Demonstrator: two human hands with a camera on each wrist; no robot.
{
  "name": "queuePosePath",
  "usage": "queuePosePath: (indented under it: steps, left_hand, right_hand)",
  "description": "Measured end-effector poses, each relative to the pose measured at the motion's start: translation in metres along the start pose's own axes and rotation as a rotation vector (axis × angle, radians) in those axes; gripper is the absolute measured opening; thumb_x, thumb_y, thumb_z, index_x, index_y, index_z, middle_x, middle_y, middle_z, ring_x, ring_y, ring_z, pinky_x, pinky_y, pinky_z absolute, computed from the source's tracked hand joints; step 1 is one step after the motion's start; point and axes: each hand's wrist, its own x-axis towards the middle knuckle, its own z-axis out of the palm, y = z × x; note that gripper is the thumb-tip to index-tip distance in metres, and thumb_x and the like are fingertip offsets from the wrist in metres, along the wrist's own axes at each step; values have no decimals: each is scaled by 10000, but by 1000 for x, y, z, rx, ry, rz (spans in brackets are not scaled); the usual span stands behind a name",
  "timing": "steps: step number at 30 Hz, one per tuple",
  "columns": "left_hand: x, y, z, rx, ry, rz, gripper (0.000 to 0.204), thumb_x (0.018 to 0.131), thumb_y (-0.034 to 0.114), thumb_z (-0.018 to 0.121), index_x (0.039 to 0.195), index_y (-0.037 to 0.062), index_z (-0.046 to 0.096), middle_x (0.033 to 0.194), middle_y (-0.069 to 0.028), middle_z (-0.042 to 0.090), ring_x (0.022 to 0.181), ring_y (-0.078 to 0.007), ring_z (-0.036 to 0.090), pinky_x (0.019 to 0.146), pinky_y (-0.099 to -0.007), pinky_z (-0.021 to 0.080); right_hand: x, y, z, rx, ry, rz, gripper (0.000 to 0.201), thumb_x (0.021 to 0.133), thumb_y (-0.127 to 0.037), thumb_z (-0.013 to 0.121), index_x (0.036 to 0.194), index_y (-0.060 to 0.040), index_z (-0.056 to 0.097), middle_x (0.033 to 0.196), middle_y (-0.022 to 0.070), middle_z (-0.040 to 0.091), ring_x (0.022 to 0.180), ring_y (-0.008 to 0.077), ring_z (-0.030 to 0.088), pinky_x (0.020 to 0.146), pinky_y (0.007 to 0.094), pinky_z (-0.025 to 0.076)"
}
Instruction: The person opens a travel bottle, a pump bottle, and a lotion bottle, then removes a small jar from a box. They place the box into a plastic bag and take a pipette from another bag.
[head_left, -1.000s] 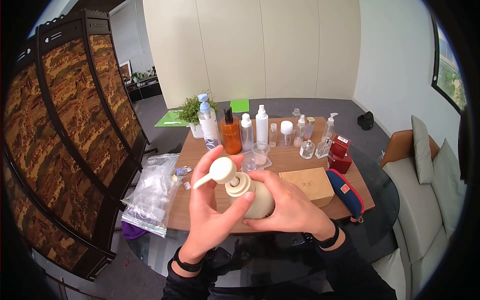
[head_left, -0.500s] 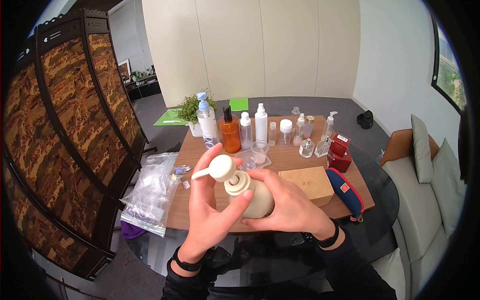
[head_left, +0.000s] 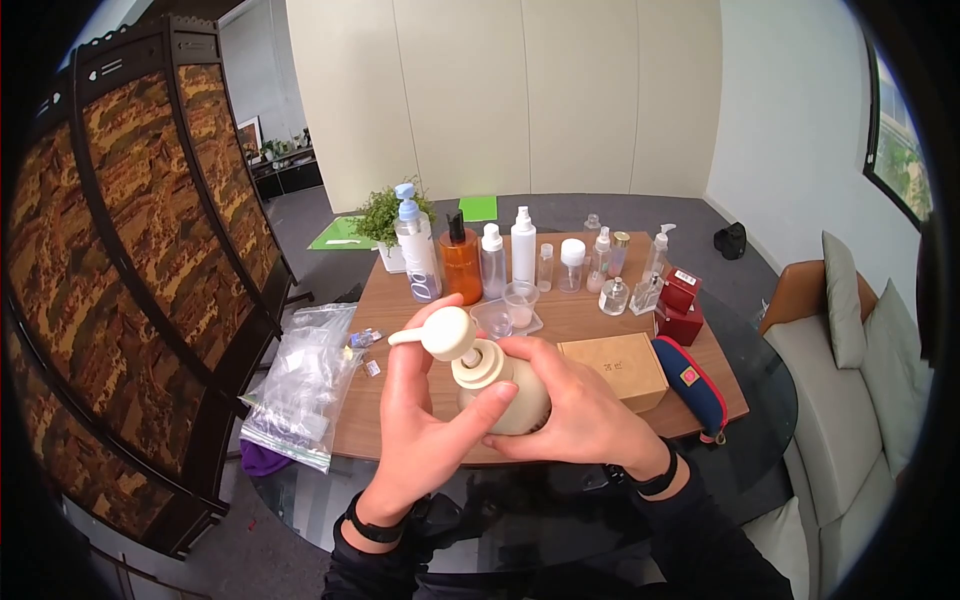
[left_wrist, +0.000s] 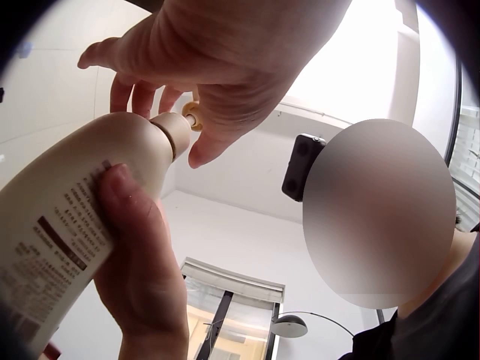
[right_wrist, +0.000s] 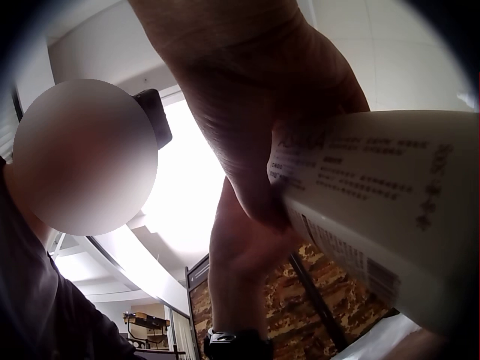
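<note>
A cream pump bottle (head_left: 528, 405) is held up over the near side of the table, its round pump head (head_left: 447, 333) tilted to the left with the spout pointing left. My right hand (head_left: 585, 410) grips the bottle's body, thumb low on its near side. Around the neck and pump curls my left hand (head_left: 420, 425), thumb across the shoulder just below the collar (head_left: 478, 364), fingers behind the pump head. Printed text covers the bottle's side in both wrist views. In the left wrist view, the left hand (left_wrist: 217, 67) hides part of the pump.
Several bottles stand behind, among them an amber bottle (head_left: 460, 268) and a blue-topped pump bottle (head_left: 416, 250). Clear cups (head_left: 520, 300) sit nearer. A cardboard box (head_left: 615, 370), blue pouch (head_left: 690, 385) and red boxes (head_left: 680, 310) are at right, plastic bags (head_left: 295, 385) at left.
The spout has swung slightly away from me, from slanting down-left to nearly level. My left fingers have shifted a little along with the pump; my right hand keeps its hold.
</note>
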Motion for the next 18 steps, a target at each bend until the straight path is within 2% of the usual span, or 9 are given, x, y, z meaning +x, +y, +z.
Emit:
queuePosePath:
  steps: [1,4,7,10,13,15,18]
  left_hand:
    - [0,-3,-2,67,2,42,667,810,79,720,1361,-27,360,1249,-129,537,1155,-191,514,1013,-353,380]
    - [1,0,-4,25,-1,13,677,792,104,757,1341,-32,385,1246,-133,536,1153,-198,520,1014,-356,381]
    - [2,9,2,-213,-5,-96,695,795,95,748,1363,-25,366,1147,-147,591,1113,-213,553,980,-362,419]
    - [3,11,6,-293,25,-120,696,797,91,745,1365,-30,361,1191,-164,581,1173,-233,534,1008,-369,404]
    - [0,-10,-1,-35,13,70,605,835,22,691,1351,-36,380,1302,-150,521,1248,-230,486,1053,-368,361]
    - [0,-3,-2,-44,-10,36,625,834,24,693,1362,-34,364,1311,-151,512,1247,-239,486,1051,-370,363]
    - [-1,5,-3,-164,-25,-73,684,807,40,729,1369,-29,346,1305,-144,510,1220,-235,503,1042,-371,370]
  right_hand:
    - [0,0,0,3,-1,1,761,682,-285,806,1294,-78,403,1142,166,574,999,359,601,797,435,493]
    - [-1,-1,-2,20,1,6,766,681,-288,808,1293,-68,404,1132,181,577,988,361,607,799,431,493]
    - [-1,-1,-3,45,6,18,773,678,-291,811,1292,-58,403,1116,196,581,972,365,613,799,429,493]
    - [-1,0,-4,42,5,26,779,677,-292,813,1294,-54,402,1108,202,583,962,368,616,797,427,494]
    - [0,1,-2,28,18,14,784,677,-285,813,1301,-56,397,1112,200,583,968,366,616,801,425,494]
    - [0,1,-2,17,21,26,790,679,-276,812,1311,-58,391,1120,199,584,981,359,617,812,421,494]
    - [-1,2,-5,184,-20,11,813,683,-262,816,1334,-63,373,1160,178,575,1033,322,609,856,406,485]
